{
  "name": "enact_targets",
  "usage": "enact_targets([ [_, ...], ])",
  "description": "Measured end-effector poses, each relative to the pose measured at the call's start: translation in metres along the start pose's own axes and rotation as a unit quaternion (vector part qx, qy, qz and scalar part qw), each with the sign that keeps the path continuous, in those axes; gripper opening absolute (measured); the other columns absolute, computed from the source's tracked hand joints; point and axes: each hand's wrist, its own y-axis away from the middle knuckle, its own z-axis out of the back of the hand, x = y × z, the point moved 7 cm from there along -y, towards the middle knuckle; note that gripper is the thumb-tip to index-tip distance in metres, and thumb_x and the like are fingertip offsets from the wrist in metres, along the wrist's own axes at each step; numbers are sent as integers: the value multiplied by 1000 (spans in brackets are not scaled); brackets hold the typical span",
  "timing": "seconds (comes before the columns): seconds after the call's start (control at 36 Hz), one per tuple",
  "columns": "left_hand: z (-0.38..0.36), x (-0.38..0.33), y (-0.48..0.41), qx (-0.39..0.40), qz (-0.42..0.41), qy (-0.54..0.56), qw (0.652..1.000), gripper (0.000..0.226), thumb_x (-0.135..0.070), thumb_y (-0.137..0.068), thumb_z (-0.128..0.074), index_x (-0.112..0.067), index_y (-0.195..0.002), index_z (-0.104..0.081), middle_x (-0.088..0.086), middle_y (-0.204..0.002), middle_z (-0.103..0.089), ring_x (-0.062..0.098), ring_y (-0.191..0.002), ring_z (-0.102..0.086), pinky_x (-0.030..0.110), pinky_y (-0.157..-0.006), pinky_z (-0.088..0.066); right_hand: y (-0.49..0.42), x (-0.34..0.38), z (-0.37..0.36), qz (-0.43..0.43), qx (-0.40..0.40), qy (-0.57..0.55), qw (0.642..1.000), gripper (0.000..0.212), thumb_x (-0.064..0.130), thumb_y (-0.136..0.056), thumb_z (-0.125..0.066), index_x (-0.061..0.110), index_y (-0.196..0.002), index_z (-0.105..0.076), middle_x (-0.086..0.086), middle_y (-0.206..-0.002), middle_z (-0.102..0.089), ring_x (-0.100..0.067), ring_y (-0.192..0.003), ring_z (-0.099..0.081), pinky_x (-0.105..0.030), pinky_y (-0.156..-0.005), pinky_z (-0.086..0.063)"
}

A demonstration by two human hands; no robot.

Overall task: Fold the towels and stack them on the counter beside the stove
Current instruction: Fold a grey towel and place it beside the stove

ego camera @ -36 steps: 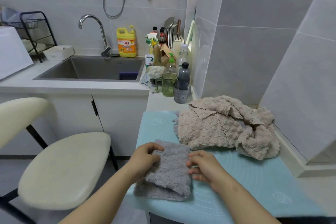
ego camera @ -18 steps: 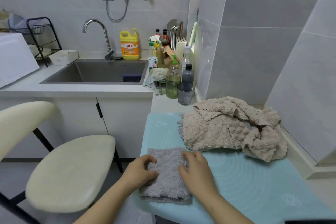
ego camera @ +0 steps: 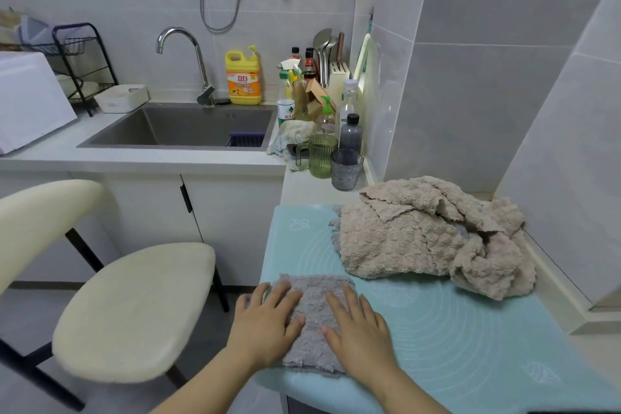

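Observation:
A small grey towel (ego camera: 314, 309), folded into a narrow rectangle, lies at the near left corner of a light blue mat (ego camera: 447, 333). My left hand (ego camera: 265, 323) presses flat on its left side with fingers straight. On the towel's right side my right hand (ego camera: 359, 329) lies flat too. A heap of unfolded beige towels (ego camera: 420, 232) sits farther back on the mat, against the tiled wall.
Behind the mat stand a green cup (ego camera: 321, 155), a grey glass (ego camera: 346, 170) and several bottles. A sink (ego camera: 188, 128) with a tap and a yellow detergent jug (ego camera: 243, 77) is at the back left. A cream stool (ego camera: 134, 306) stands left of the counter.
The grey towel went from being held and folded over to lying flat. Both hands have opened and now press down on it.

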Motion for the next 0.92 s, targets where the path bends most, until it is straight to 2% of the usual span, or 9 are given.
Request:
enact_targets([
  [0.06, 1, -7, 0, 13, 4, 10, 1000, 49, -55, -85, -28, -39, -128, -47, -11, -139, -43, 26, -122, -48, 48, -91, -40, 0, -3, -2, -16, 7, -12, 1000, 56, 49, -98, -27, 40, -148, -1, -4, -158, 14, -22, -146, 9, -37, -117, -3],
  [0.11, -2, -4, -1, 43, 51, 32, 997, 49, -56, -90, -32, -46, -139, -30, -4, -150, -22, 25, -133, -25, 41, -105, -25, -1, -4, -4, -25, 11, -18, 999, 56, 49, -98, -27, 42, -147, -1, -8, -158, 10, -23, -146, 11, -37, -117, -2],
  [0.25, -6, -2, 3, 109, 112, 124, 980, 53, -54, -91, -41, -47, -141, -25, 7, -133, -28, 28, -123, -28, 35, -103, -32, 4, 0, 0, -26, -5, -39, 999, 54, 46, -98, -30, 43, -147, -7, -3, -159, -1, -22, -146, 4, -37, -116, -6],
  [0.42, -6, -3, 4, 147, 140, 192, 960, 55, -49, -90, -48, -45, -140, -26, 11, -130, -33, 28, -112, -50, 35, -100, -43, 13, 6, 11, -19, -70, -90, 993, 48, 37, -95, -44, 40, -140, -29, 2, -140, -38, -19, -128, -33, -30, -105, -30],
  [0.53, -1, -4, 7, 135, 142, 263, 945, 48, -38, -87, -57, -41, -131, -39, -5, -106, -59, 17, -98, -59, 29, -91, -49, 13, 2, 8, -31, -56, -240, 969, 44, 27, -89, -57, 38, -129, -44, 0, -127, -45, -18, -115, -49, -29, -98, -42],
  [0.64, 14, -7, 8, 65, 127, 380, 914, 31, -20, -84, -66, -34, -108, -51, -15, -74, -56, 1, -62, -57, 8, -57, -45, 20, -8, 14, -68, -70, -415, 904, 36, 15, -82, -63, 41, -104, -51, 6, -118, -55, -13, -97, -59, -32, -87, -51],
  [0.75, 23, -15, 11, 79, 133, 545, 824, 29, -10, -82, -70, -22, -106, -59, 0, -90, -62, 21, -71, -61, 30, -70, -54, 39, -14, 24, -87, -79, -595, 795, 39, 1, -86, -60, 29, -112, -50, 5, -107, -54, -8, -90, -58, -17, -62, -51],
  [0.86, 32, -32, 20, 115, 127, 645, 745, 38, -2, -83, -66, -21, -115, -58, 11, -116, -55, 21, -78, -64, 22, -58, -56, 62, -22, 29, -118, -100, -705, 692, 54, -2, -83, -63, 30, -120, -40, -12, -123, -51, -27, -100, -62, -31, -71, -55],
  [0.92, 31, -39, 29, 146, 144, 679, 705, 39, 2, -84, -64, -19, -116, -60, 12, -119, -57, 24, -83, -65, 27, -62, -56, 77, -22, 29, -129, -101, -736, 657, 63, -3, -83, -64, 34, -127, -37, -14, -124, -52, -28, -98, -63, -39, -79, -55],
])
